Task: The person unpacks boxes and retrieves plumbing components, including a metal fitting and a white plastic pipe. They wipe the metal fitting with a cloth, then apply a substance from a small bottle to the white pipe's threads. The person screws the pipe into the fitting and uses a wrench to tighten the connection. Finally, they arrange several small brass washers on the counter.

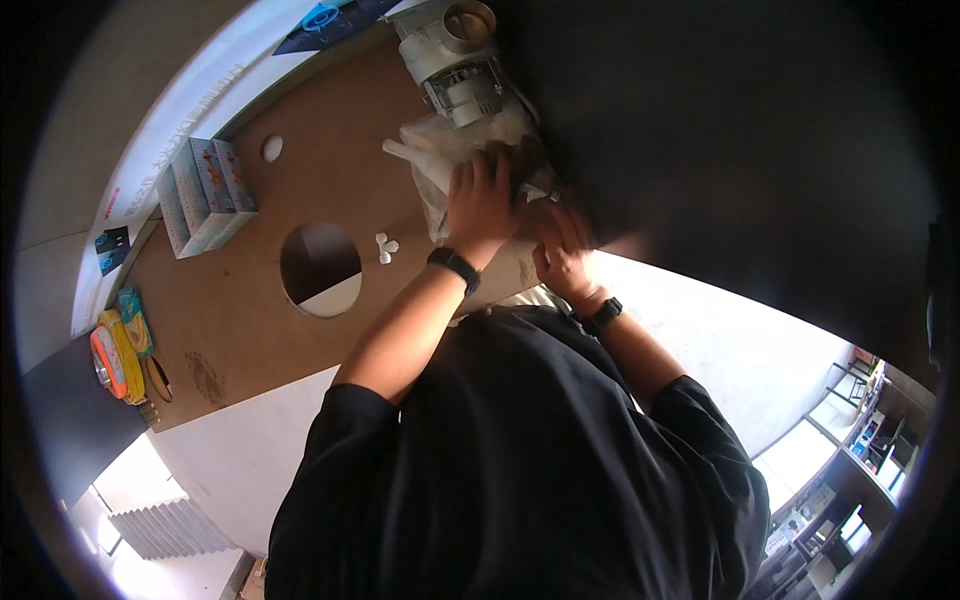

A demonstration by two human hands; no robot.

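Note:
A crumpled clear plastic bag (432, 180) lies on the brown board, with a white tube-like piece (405, 152) sticking out at its left. My left hand (482, 208) rests over the bag, its fingers stretched forward and slightly apart. Just right of it, at the board's edge by the dark panel, is my right hand (566, 256); its fingers are in shadow and blurred, so whether they hold anything is unclear. A small whitish bit (540, 192) shows between the hands. Beyond the bag stands a grey metal blower-like unit (460, 75) with a round opening.
Small white plastic fittings (385, 248) lie left of my left forearm. The brown board (230, 310) has a large round hole (320, 270). Patterned boxes (208, 195) stand farther left, near yellow and orange coiled straps (120, 350). A large dark panel (720, 150) borders the right side.

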